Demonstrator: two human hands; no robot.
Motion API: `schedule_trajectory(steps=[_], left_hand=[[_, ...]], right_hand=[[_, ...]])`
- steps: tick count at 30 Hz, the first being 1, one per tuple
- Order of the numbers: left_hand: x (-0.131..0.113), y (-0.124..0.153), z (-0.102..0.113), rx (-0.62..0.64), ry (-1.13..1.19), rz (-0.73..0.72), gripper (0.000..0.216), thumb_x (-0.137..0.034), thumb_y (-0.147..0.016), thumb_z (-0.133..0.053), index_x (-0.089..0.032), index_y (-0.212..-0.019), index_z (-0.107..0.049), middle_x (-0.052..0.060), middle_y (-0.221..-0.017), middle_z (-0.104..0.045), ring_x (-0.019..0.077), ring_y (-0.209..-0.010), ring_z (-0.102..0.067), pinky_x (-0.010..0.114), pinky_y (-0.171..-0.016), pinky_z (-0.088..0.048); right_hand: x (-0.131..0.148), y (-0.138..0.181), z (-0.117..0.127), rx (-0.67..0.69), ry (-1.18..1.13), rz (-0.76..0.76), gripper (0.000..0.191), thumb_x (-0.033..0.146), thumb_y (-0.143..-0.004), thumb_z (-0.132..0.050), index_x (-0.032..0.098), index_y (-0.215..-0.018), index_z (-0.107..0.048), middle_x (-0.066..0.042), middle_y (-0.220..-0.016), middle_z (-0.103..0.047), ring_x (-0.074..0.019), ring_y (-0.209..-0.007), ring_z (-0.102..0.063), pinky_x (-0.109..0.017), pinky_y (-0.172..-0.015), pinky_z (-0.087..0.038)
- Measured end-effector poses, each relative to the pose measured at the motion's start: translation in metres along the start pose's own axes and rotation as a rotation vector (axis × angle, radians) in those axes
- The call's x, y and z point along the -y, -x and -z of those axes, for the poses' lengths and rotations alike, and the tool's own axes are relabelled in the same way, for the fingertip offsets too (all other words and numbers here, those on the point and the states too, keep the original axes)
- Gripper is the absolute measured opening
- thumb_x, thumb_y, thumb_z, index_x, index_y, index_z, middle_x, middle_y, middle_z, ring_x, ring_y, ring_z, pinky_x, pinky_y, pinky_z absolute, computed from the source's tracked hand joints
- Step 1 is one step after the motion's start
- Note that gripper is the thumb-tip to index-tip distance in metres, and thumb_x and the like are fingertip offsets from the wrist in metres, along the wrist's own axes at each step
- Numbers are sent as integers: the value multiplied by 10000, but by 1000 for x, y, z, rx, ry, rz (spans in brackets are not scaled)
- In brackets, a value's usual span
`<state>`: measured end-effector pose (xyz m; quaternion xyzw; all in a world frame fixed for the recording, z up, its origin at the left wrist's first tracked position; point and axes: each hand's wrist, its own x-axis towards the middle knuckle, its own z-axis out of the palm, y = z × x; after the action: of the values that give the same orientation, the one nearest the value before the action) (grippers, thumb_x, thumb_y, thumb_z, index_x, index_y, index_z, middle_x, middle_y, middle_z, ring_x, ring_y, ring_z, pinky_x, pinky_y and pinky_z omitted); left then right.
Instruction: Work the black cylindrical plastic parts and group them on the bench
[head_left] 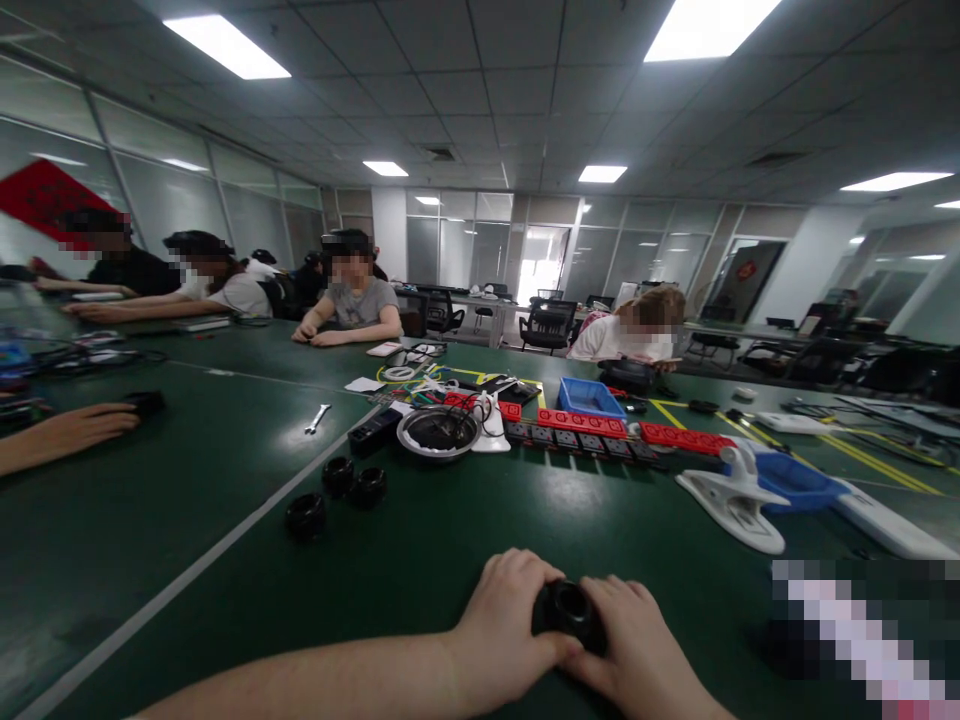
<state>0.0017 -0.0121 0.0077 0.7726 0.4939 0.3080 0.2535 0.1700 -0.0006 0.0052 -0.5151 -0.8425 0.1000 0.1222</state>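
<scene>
Close to me, both hands are closed around a black, rounded part with a round hole in its top point(571, 603). My left hand point(504, 625) grips it from the left, fingers over its far side. From the right, my right hand point(626, 640) wraps round the same part, and the two thumbs meet at its near side. The part's lower side is hidden by my hands and I cannot tell its exact kind. Farther left on the green table point(450, 530) lie three black ring-shaped parts point(306, 516), similar in colour and shape.
Beyond my hands are a silver-rimmed round bowl point(401, 440), red power strips point(581, 423), blue trays point(592, 398) and a large white clip point(739, 510). A wrench point(318, 418) lies left. Another person's hand point(82, 432) rests at the far left; other people sit around the table.
</scene>
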Motion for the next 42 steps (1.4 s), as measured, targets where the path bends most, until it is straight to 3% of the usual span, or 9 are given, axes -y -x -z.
schedule_trajectory(steps=[5, 9, 14, 19, 25, 28, 34, 38, 42], left_hand=[[4, -5, 13, 162, 12, -193, 409, -272, -652, -728, -213, -1013, -545, 10, -982, -558, 195, -932, -487, 290, -829, -384], [11, -9, 20, 276, 48, -292, 449, -307, -656, -729, -247, -1061, -544, 9, -1017, -547, 193, -953, -491, 284, -840, -390], [8, -5, 10, 175, 13, -187, 448, -368, -603, -755, -237, -992, -577, 3, -948, -566, 198, -899, -505, 292, -794, -404], [2, -1, 7, 24, -87, -84, 433, -343, -558, -778, -235, -934, -593, -1, -935, -582, 214, -890, -506, 357, -827, -377], [6, -3, 16, 77, -51, -172, 867, -511, -512, -761, -223, -1249, -405, 85, -1263, -454, 283, -1130, -400, 467, -996, -211], [8, -7, 17, 99, -26, -224, 719, -461, -566, -755, -230, -1190, -481, 59, -1114, -565, 242, -1033, -477, 383, -919, -332], [9, -12, 16, 136, 44, -218, 494, -328, -584, -778, -199, -1025, -597, 25, -939, -614, 190, -895, -530, 281, -802, -395], [4, -9, 13, 136, 33, -115, 471, -378, -568, -773, -201, -971, -605, 14, -913, -595, 192, -866, -524, 284, -766, -402], [-3, -6, 7, 14, -65, 39, 460, -371, -524, -786, -175, -896, -599, 21, -883, -578, 224, -858, -504, 330, -761, -389]], right_hand=[[-12, 1, 19, 193, -253, 132, 410, 396, -653, -657, 209, -1003, -553, -60, -969, -564, -236, -888, -499, -333, -761, -359], [-19, -1, 23, 277, -323, 167, 251, 348, -660, -660, 203, -855, -600, -18, -868, -565, -208, -837, -504, -295, -714, -358], [-10, -3, 7, 170, -167, 60, 296, 393, -585, -703, 161, -710, -567, -23, -742, -566, -193, -704, -508, -272, -605, -337], [2, 1, 2, -9, 57, 11, 374, 530, -620, -636, 173, -714, -573, -59, -728, -597, -243, -711, -514, -370, -681, -338], [-20, 5, 15, 139, -292, 112, 733, 574, -596, -646, 178, -1181, -451, -123, -1112, -525, -299, -997, -479, -421, -840, -356], [-26, 4, 23, 246, -487, 152, 733, 476, -642, -658, 178, -1255, -385, -119, -1180, -483, -282, -1060, -452, -396, -888, -348], [-18, -5, 27, 289, -422, 116, 173, 235, -682, -621, 161, -837, -603, -34, -862, -573, -204, -841, -517, -300, -736, -397], [-15, -6, 16, 199, -334, 60, 149, 256, -660, -647, 160, -739, -566, -14, -765, -565, -171, -725, -513, -254, -617, -378], [-5, -2, 6, 44, -85, 15, 249, 395, -706, -600, 165, -633, -536, -30, -679, -562, -186, -657, -497, -289, -595, -351]])
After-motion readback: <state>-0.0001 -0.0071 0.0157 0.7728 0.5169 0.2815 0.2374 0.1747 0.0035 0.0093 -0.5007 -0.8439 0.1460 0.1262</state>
